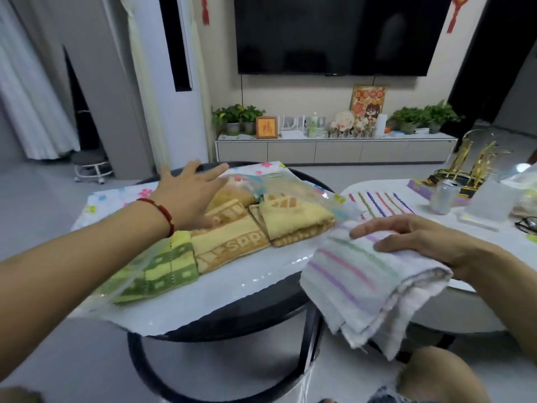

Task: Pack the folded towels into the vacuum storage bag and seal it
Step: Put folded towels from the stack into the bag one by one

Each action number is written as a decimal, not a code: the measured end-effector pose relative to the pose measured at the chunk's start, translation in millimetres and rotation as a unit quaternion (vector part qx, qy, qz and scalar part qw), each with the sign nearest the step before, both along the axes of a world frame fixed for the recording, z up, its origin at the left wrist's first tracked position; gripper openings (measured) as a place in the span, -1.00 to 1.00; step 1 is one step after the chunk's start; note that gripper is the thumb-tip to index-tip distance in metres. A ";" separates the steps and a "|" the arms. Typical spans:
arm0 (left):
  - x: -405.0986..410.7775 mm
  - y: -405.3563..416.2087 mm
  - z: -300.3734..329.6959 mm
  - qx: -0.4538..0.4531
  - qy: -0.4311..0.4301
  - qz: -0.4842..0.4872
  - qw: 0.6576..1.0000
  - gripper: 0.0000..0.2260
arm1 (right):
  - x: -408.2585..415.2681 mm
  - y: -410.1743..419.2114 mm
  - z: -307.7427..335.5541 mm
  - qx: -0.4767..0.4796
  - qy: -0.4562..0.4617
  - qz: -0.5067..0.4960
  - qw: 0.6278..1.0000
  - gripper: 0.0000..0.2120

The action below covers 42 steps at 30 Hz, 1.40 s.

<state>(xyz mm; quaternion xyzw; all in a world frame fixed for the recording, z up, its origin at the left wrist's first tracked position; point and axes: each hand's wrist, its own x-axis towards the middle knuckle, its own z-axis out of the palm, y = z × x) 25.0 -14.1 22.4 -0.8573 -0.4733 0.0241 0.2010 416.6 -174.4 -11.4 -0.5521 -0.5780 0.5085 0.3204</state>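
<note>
A clear vacuum storage bag (220, 292) with a floral print lies across a round black table (232, 330). Inside it are a green checked towel (162, 269), a yellow lettered towel (232, 242) and another yellow folded towel (293, 219). My left hand (189, 193) reaches with straight fingers over the bag's top layer, above the yellow towels. My right hand (418, 239) grips a folded white towel with coloured stripes (366, 283), held in the air off the table's right edge. A second striped towel (380, 202) lies on the white table to the right.
The white table (494, 248) on the right carries a drink can (443, 196), glasses (527, 223), a gold ornament (470, 167) and papers. A television and low cabinet stand behind. My knee (436, 376) shows at the bottom right.
</note>
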 end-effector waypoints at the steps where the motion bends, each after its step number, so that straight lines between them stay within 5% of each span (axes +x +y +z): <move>1: 0.6 -1.8 7.0 -0.003 -0.014 0.000 1.000 -0.21 | -24.8 6.9 -3.1 0.005 -0.004 0.037 0.999 -0.64; 4: 6.4 -5.1 27.0 -0.008 -0.057 0.000 0.998 -0.21 | -97.9 42.6 -16.5 0.033 0.045 0.069 0.996 -0.65; 8: 8.4 -3.2 45.3 -0.025 -0.063 0.018 0.998 -0.21 | -185.4 100.6 -42.1 0.128 0.204 -0.137 0.961 -0.63; 10: 7.6 -1.2 48.8 -0.029 -0.067 0.026 0.997 -0.21 | -218.6 119.0 -66.1 0.111 0.209 -0.182 0.955 -0.60; 13: 6.0 0.8 46.4 -0.034 -0.063 0.020 0.997 -0.20 | -249.8 129.5 -104.2 0.026 0.105 -0.158 0.982 -0.50; 17: 2.3 4.5 35.2 -0.022 -0.055 0.001 0.998 -0.22 | -255.3 138.6 -122.3 0.215 -0.159 -0.238 0.934 -0.60; 21: 7.2 3.2 25.0 -0.015 -0.066 -0.018 0.998 -0.25 | -259.8 149.8 -138.6 0.204 -0.323 -0.100 0.919 -0.50; 26: 25.0 -2.5 9.1 -0.005 -0.062 -0.041 0.997 -0.31 | -232.7 160.9 -131.8 0.170 -0.228 -0.018 0.959 -0.48; 32: 55.8 1.9 -9.1 0.005 -0.061 -0.080 0.995 -0.37 | -154.1 105.0 -121.0 0.236 -0.171 -0.041 0.956 -0.69; 37: 93.2 5.6 -26.3 0.015 -0.038 -0.121 0.992 -0.51 | -54.5 69.3 -99.0 0.226 -0.134 -0.192 0.946 -0.77; 42: 121.4 10.8 -48.0 0.002 -0.024 -0.138 0.990 -0.53 | 38.2 87.7 -119.1 0.192 -0.175 -0.419 0.870 -0.78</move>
